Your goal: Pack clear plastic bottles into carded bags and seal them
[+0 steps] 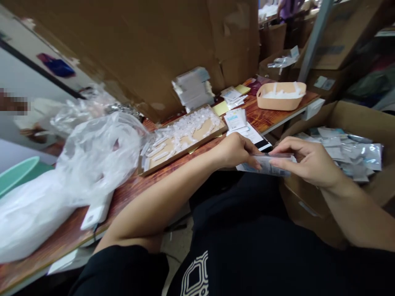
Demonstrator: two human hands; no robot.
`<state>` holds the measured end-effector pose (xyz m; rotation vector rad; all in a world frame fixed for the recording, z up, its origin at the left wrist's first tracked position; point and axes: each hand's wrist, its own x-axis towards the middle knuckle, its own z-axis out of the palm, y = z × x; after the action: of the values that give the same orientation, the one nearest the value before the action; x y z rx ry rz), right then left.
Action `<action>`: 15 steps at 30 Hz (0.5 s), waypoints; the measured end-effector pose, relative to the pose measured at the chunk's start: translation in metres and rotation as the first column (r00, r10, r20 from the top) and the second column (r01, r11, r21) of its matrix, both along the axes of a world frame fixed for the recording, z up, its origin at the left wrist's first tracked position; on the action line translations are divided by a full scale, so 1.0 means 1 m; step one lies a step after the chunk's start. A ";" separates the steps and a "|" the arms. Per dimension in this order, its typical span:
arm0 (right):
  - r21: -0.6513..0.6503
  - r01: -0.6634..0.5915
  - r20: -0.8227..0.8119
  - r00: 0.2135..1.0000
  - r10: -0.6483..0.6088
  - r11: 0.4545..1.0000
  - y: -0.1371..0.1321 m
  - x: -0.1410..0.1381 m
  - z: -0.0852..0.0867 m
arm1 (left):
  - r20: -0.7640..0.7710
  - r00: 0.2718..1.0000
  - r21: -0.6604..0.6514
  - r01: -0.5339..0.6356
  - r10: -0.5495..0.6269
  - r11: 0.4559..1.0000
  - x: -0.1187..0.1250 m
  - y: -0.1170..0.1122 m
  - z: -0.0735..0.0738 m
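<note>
Between my hands, just off the table's front edge, is a clear plastic packet [273, 168] with pale blue and white print showing through. The fingers of my left hand [236, 152] pinch its left end. At its right end, my right hand [308, 160] grips the upper edge between thumb and fingers. Right behind the packet lies a white card with a black stripe [261, 143]. Small printed packets [235, 119] rest beside it on the table. To the left of them stands a shallow cardboard tray [202, 139] holding many small translucent white pieces.
An open carton [354, 113] with many filled packets stands at my right. A tan plastic basket [279, 102] of white pieces sits at the table's far right. Large plastic bags [98, 160] and a green basin [21, 174] are on the left. Tall cardboard [138, 53] rises behind the table.
</note>
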<state>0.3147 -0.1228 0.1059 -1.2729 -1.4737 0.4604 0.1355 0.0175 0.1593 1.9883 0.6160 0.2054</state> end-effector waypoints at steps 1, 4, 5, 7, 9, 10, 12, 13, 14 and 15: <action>0.015 0.039 -0.024 0.999 -0.038 0.999 -0.002 0.005 -0.002 | 0.006 1.000 0.041 -0.016 0.016 0.999 0.009 -0.001 -0.003; 0.095 0.163 -0.048 0.986 -0.159 0.982 -0.010 0.017 -0.009 | 0.083 0.996 0.180 -0.003 -0.012 0.984 0.035 -0.006 -0.014; 0.130 0.201 -0.042 0.980 -0.197 0.971 -0.014 0.021 -0.013 | 0.120 0.992 0.223 0.004 -0.031 0.975 0.044 -0.008 -0.018; 0.201 0.273 -0.015 0.961 -0.275 0.941 -0.022 0.028 -0.020 | 0.186 0.981 0.287 -0.007 -0.049 0.958 0.062 -0.012 -0.028; 0.270 0.316 0.042 0.940 -0.339 0.909 -0.032 0.036 -0.029 | 0.235 0.971 0.325 -0.027 -0.053 0.945 0.079 -0.019 -0.038; 0.306 0.331 0.084 0.924 -0.372 0.892 -0.038 0.040 -0.033 | 0.248 0.966 0.344 -0.022 -0.068 0.939 0.087 -0.022 -0.043; 0.385 0.368 0.179 0.870 -0.460 0.846 -0.051 0.052 -0.041 | 0.250 0.957 0.385 0.038 -0.144 0.922 0.102 -0.028 -0.050; 0.427 0.390 0.224 0.828 -0.513 0.816 -0.058 0.058 -0.044 | 0.249 0.949 0.394 0.086 -0.196 0.915 0.108 -0.031 -0.053; 0.463 0.408 0.266 0.783 -0.562 0.787 -0.065 0.065 -0.047 | 0.250 0.935 0.387 0.141 -0.251 0.911 0.115 -0.033 -0.055; 0.489 0.415 0.304 0.743 -0.596 0.767 -0.071 0.071 -0.050 | 0.258 0.917 0.368 0.197 -0.303 0.909 0.121 -0.035 -0.057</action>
<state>0.3856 -0.1941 0.0564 -1.4353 -1.3916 -0.5241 0.2567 -0.0173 0.1026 2.2772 0.1170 0.4789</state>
